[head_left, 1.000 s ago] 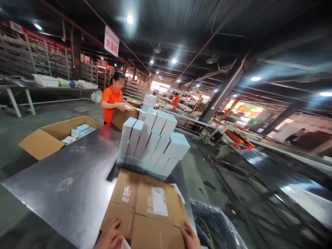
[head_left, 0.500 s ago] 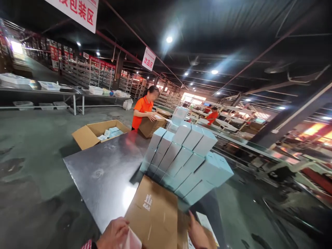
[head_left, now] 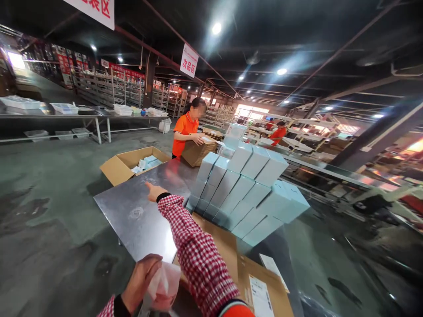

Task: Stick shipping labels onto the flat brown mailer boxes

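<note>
My left hand (head_left: 141, 278) is closed on a crumpled, pinkish translucent piece of plastic (head_left: 165, 284) at the lower middle. My right arm, in a red-and-white checked sleeve (head_left: 200, 246), reaches forward and left across the cardboard. At its end my right hand (head_left: 154, 192) is over the metal table (head_left: 135, 233), index finger stretched out, with nothing visible in it. Under the arm lies a brown cardboard box (head_left: 228, 246), partly hidden. To its right is cardboard with a white printed label (head_left: 261, 296). A stack of pale blue boxes (head_left: 241, 193) stands just beyond.
An open carton (head_left: 115, 169) with pale blue packs stands beyond the table's far left edge. A co-worker in an orange shirt (head_left: 183, 134) holds stacked cardboard (head_left: 194, 153). A thin white box (head_left: 274, 270) lies at right. Benches with trays (head_left: 23, 103) line the back left.
My right hand has left the cardboard at lower right and swung far forward and left over the table. The left hand still holds the pinkish plastic, which now shows more fully.
</note>
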Demonstrator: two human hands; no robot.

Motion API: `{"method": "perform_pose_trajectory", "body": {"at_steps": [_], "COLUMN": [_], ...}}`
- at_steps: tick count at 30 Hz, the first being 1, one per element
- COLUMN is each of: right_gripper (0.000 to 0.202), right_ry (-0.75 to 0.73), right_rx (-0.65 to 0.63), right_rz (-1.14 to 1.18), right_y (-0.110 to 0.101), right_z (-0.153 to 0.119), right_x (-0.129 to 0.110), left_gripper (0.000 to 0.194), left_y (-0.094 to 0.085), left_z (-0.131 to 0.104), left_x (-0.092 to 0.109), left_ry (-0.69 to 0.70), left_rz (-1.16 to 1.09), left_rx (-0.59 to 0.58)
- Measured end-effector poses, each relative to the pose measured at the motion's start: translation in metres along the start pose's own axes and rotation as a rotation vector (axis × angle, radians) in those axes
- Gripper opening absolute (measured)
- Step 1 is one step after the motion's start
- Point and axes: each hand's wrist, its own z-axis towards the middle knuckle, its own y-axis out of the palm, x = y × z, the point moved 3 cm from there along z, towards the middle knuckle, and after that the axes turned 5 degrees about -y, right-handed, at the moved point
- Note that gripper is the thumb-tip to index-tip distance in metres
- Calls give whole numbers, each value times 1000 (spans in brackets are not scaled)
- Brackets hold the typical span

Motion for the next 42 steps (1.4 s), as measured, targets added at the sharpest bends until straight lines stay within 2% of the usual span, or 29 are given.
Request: {"method": "perform_pose_trajectory", "body": {"at_steps": [2,4,6,8,10,13,15,17,18,20,22,24,26,28,31,34,38,42], "right_gripper": [54,42,54,63,61,44,40,39,38,35,36,36,35,33,34,38,24,21], "right_ry": [-30,-78,-141,-217,-229,-130,-67,-25,-9,5,0,-2,-2,27,117,125,114,128], "right_rx": [-115,-286,-454,-502,-437,-171,1,122,165,230,270,290,289,310,442,556,590,733], "right_rz": [63,296,711,1046,1223,1310,1336,1367,1376,1391,1397,1386,1355,1321,1238,1076,890,797], "right_y": [11,31,57,83,110,141,151,152,150,142,135,132,134,140,146,138,125,130], "right_z": [-18,-55,-102,-147,-180,-201,-205,-208,-211,-218,-226,-233,-238,-244,-255,-267,-278,-286], "right_x": [11,26,40,49,53,52,52,54,55,57,58,57,57,61,73,84,92,96], "left_gripper": [41,41,39,38,40,43,46,55,60,61,58,60,60,48,36,38,42,48], "left_y": [-24,-49,-71,-88,-98,-104,-106,-106,-104,-95,-82,-67,-48,-28,-6,10,28,46], "left_z": [1,2,3,6,11,21,28,30,29,23,15,9,7,7,7,5,4,9], "left_x": [15,32,48,58,60,46,27,11,6,5,16,32,46,53,52,50,51,48], "left_ry": [-5,11,23,15,-10,-58,-94,-125,-120,-80,-33,-20,-43,-123,-242,-221,-197,-213], "left_rz": [8,19,32,39,40,85,192,295,312,280,241,232,190,93,-60,-122,-104,-20], "left_rx": [64,165,258,329,371,372,360,318,256,40,-149,-225,-263,-284,-183,-180,-233,-188]}}
